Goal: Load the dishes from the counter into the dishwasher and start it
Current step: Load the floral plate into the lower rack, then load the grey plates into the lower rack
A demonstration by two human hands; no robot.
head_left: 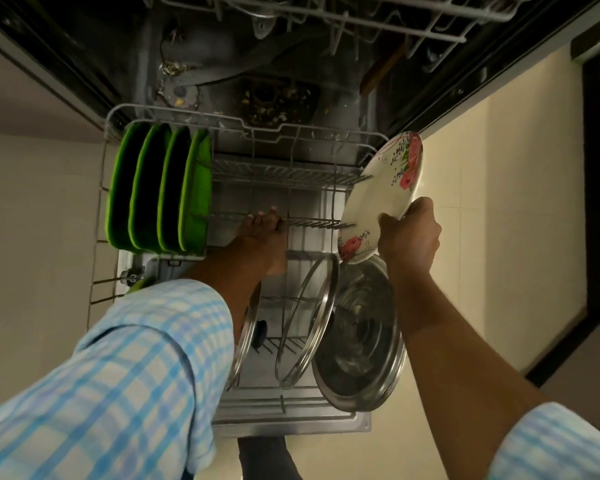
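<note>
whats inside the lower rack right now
Four green plates stand left; a glass lid and steel lid lean near the front; the right hand holds a floral plate at the right tines. The left arm hides part of another lid.

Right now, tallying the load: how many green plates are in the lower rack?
4 green plates, upright side by side at the lower rack's left end; the sleeve may hide another.

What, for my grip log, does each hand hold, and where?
Right hand: floral plate, by its near rim. Left hand touches the rack; grip unclear.
</note>
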